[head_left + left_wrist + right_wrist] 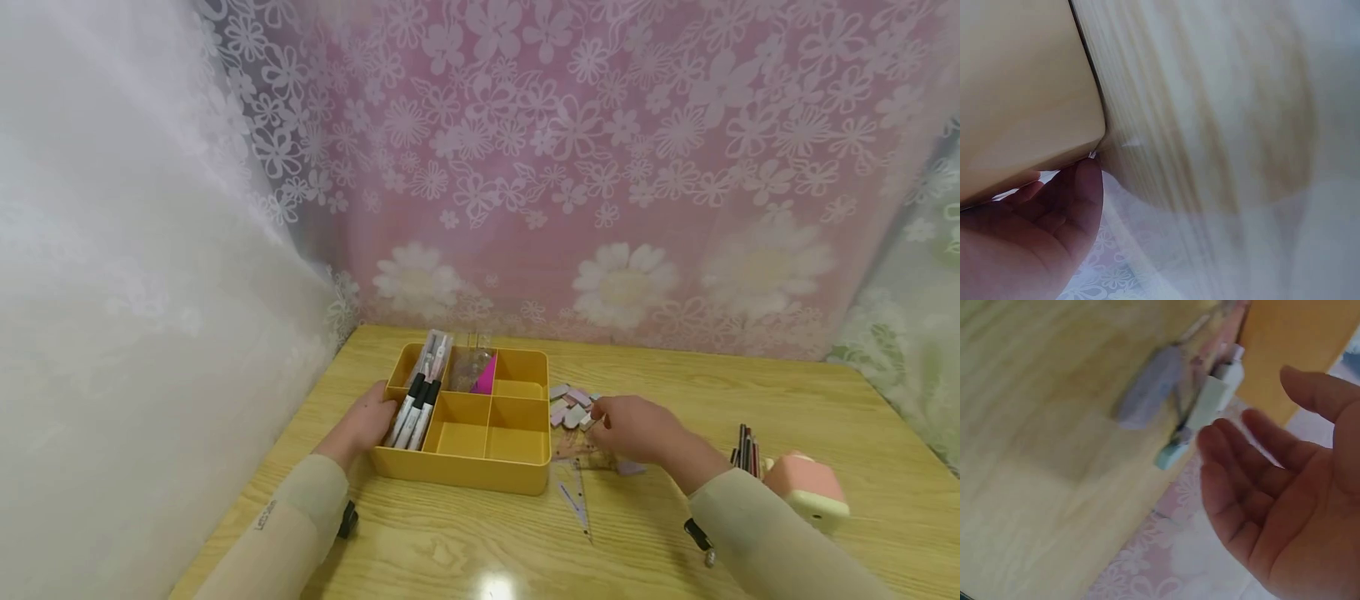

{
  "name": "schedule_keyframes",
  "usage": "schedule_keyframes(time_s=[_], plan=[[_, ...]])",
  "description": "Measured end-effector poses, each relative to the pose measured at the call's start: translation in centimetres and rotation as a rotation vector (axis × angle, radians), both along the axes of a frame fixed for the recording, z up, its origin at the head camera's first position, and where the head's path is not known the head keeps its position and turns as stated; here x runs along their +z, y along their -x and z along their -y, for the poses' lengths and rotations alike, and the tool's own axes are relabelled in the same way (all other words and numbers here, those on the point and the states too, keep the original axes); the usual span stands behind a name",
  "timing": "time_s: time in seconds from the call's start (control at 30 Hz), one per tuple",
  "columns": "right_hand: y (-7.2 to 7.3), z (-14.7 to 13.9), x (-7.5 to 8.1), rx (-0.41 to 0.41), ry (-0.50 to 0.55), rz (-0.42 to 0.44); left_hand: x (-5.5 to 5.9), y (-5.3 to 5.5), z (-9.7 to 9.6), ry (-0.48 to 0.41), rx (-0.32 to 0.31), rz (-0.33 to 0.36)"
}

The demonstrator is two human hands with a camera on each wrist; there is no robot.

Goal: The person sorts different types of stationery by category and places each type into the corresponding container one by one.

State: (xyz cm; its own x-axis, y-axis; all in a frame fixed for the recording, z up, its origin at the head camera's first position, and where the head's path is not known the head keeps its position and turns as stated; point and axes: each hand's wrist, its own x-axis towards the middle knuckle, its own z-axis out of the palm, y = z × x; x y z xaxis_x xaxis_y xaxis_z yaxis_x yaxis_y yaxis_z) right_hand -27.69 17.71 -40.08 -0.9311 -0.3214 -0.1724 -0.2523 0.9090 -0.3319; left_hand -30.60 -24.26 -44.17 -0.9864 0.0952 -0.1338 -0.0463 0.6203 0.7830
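A yellow divided organizer box (465, 473) stands on the table. My left hand (371, 417) holds its left side; in the left wrist view the thumb (1089, 181) lies at the box's edge, and the other fingers are partly hidden behind it. Black-capped white markers (412, 414) fill the front left compartment. To the right of the box lies a loose pile of erasers (576, 408). My right hand (637, 427) hovers beside them with bent, relaxed fingers and nothing in its grasp. Its fingertips come close to a white eraser (1207, 403); a lavender eraser (1150, 387) lies nearby.
Clear rulers (581, 508) lie on the table right of the box. Farther right are several dark pencils (745, 450) and a pink and cream device (806, 479). A clear case (435, 350) and a magenta piece (486, 377) occupy back compartments. A flowered curtain (525, 167) hangs behind.
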Motion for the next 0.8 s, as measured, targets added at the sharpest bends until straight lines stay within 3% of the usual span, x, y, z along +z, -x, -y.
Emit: schedule_keyframes(time_s=[0.3,0.8], plan=[[0.5,-0.3,-2.0,-0.051,-0.089,0.062,0.2,-0.1,-0.1,0.014,-0.013,-0.009],[0.6,1.0,-3.1,-0.132,-0.180,0.111,0.2,-0.2,-0.2,0.001,-0.010,-0.018]])
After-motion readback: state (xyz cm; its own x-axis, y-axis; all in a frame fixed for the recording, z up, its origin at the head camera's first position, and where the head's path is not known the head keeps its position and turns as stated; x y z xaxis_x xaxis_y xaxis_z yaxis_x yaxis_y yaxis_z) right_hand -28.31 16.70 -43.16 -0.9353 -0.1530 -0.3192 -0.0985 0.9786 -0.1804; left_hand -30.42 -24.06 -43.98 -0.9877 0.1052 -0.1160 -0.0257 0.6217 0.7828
